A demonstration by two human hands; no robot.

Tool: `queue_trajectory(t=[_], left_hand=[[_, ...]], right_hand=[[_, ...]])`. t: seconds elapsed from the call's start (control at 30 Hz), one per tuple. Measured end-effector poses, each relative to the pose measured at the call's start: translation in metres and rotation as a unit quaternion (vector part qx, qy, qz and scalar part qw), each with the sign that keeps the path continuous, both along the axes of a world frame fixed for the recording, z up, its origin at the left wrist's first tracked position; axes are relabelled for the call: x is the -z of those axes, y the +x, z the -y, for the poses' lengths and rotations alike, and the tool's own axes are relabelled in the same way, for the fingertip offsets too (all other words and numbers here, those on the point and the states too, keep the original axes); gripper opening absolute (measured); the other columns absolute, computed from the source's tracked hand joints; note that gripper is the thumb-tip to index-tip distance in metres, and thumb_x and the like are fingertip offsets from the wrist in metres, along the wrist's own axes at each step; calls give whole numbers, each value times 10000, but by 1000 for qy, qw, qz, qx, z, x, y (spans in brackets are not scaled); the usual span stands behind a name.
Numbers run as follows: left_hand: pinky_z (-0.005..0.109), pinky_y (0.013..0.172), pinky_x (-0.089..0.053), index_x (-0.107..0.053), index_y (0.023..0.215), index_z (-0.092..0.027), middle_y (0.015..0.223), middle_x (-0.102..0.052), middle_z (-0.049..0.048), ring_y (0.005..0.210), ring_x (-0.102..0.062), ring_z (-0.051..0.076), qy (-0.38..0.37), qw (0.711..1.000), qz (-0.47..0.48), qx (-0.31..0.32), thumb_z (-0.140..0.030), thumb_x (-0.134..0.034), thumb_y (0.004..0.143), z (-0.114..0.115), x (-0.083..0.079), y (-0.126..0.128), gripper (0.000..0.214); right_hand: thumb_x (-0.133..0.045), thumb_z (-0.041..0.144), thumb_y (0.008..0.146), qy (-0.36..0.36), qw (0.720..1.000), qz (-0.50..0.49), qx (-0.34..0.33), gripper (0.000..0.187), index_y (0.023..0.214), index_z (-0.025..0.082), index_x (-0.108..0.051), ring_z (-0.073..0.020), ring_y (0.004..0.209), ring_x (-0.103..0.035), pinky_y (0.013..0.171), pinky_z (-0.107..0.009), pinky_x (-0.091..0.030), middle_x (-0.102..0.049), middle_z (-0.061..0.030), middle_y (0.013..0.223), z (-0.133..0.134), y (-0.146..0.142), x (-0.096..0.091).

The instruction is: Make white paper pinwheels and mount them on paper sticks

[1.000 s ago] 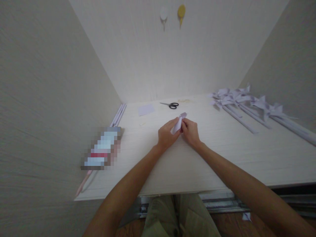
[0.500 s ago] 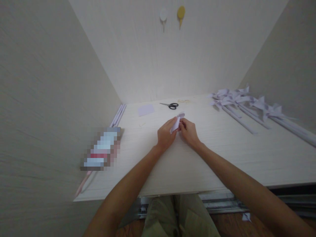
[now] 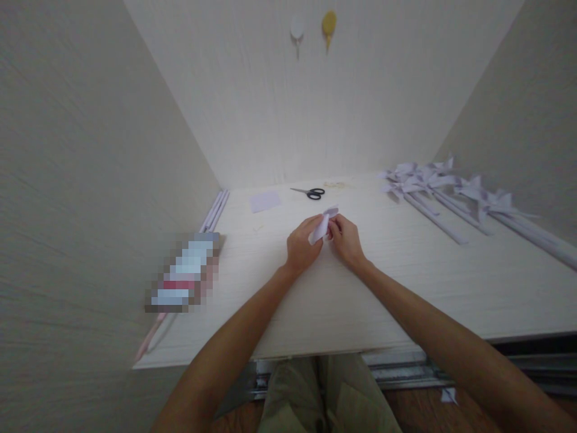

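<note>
Over the middle of the white table, my left hand (image 3: 303, 245) is closed on a folded piece of pale lilac paper (image 3: 320, 230). My right hand (image 3: 346, 242) meets it from the other side, its fingers pinched at the paper's right edge. Part of the paper is hidden by the fingers. Beyond my hands lie black-handled scissors (image 3: 311, 193), blades pointing left. A flat square of lilac paper (image 3: 265, 201) rests to the left of the scissors.
Several paper pinwheel-like shapes on rolled paper sticks (image 3: 435, 207) lie at the right. Along the left wall are rolled paper tubes (image 3: 216, 209) and a blurred-out object (image 3: 184, 273). White (image 3: 297, 27) and yellow hooks (image 3: 329, 24) hang on the back wall. A paper scrap (image 3: 448, 395) lies on the floor.
My hands stay in nearly the same place. The folded paper has tilted slightly between my fingers, and the right fingers have shifted a little at its edge.
</note>
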State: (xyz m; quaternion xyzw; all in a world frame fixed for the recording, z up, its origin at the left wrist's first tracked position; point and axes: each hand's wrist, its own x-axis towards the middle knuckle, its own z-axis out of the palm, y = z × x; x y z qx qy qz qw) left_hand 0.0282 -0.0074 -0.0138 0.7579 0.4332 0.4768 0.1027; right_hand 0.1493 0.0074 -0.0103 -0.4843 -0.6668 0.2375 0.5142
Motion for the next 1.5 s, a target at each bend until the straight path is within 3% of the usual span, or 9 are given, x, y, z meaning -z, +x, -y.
queue_trajectory(t=[0.2, 0.33, 0.43, 0.6, 0.77, 1.1, 1.3, 1.5], left_hand=[[310, 881, -422, -536, 1064, -182, 1119, -561, 61, 1043, -497, 152, -22, 999, 29, -5, -46, -464, 642, -1, 0, 0, 449], [302, 851, -441, -541, 1051, -189, 1103, -568, 56, 1021, -509, 153, -33, 998, 53, -10, -52, -471, 651, -2, -1, 0, 428], [278, 800, -466, -548, 1030, -182, 1067, -584, 55, 975, -533, 146, -38, 996, 83, -11, -78, -479, 667, -2, -2, 1, 384], [252, 722, -491, -550, 1017, -171, 1036, -599, 54, 922, -558, 143, -81, 986, 145, 3, -68, -468, 659, 0, -4, 1, 382], [256, 749, -487, -546, 1030, -168, 1045, -597, 45, 940, -554, 142, -108, 980, 168, 26, -47, -468, 641, 0, -3, 1, 415], [262, 796, -468, -576, 974, -158, 1003, -617, 44, 943, -553, 137, -95, 977, 191, 6, -30, -469, 635, -1, -6, -3, 378], [263, 818, -454, -585, 963, -153, 984, -626, 40, 934, -559, 138, -107, 973, 205, 15, -53, -479, 636, -3, -3, -4, 357], [272, 815, -453, -582, 973, -140, 993, -622, 58, 932, -560, 149, -115, 968, 220, 35, -58, -486, 629, -4, -1, -3, 367]], right_hand=[[-384, 232, 775, 2, 1000, 12, -14, 231, 557, 181, -441, -99, 464, -439, 520, -226, -349, -468, 27, 488, 1, 0, -1], [-435, 242, 754, -26, 995, -62, -70, 78, 730, 176, -467, -89, 429, -456, 462, -209, -361, -495, 49, 495, 1, -2, 2], [-476, 254, 738, -35, 990, -103, -95, 110, 810, 172, -465, -89, 436, -483, 454, -204, -381, -516, 54, 502, 1, -3, 3], [-532, 306, 713, -12, 988, -133, -78, 165, 784, 158, -538, -82, 462, -500, 453, -205, -397, -571, 15, 588, 0, -2, 2], [-594, 319, 659, -2, 989, -142, -46, 199, 746, 141, -620, -101, 516, -536, 465, -220, -424, -621, -28, 669, -4, 1, 3], [-651, 252, 611, -44, 974, -174, -138, 242, 838, 171, -670, -134, 646, -590, 618, -293, -491, -677, -47, 814, -6, 3, 4], [-680, 224, 572, -53, 971, -191, -135, 207, 773, 173, -677, -151, 707, -603, 715, -331, -475, -676, -41, 787, -9, 5, 4], [-688, 227, 560, -34, 973, -188, -131, 201, 753, 176, -665, -129, 679, -577, 650, -282, -468, -659, -30, 779, -11, 6, 6]])
